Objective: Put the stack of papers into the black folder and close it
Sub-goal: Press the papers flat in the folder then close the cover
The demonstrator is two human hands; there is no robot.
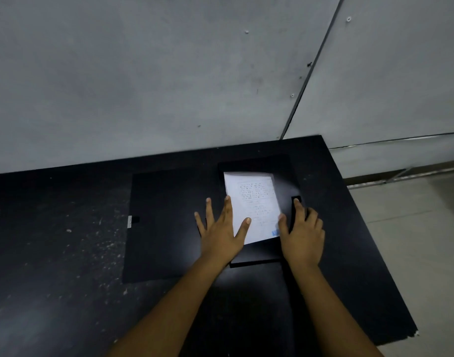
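Observation:
The black folder (166,228) lies open on the black table, its cover flap spread out to the left. The white stack of printed papers (254,202) rests inside the folder's right half, slightly tilted. My left hand (220,228) lies flat with fingers spread, its thumb and forefinger pressing the papers' left edge. My right hand (302,231) rests on the folder's right wall beside the papers, thumb touching the papers' right edge, fingers over a small black tab.
The black table (53,253) is dusty on its left part and ends at its right edge (370,240), beyond which lies pale floor. A grey wall (143,73) stands directly behind. A small white clasp (129,221) sits on the cover flap's left edge.

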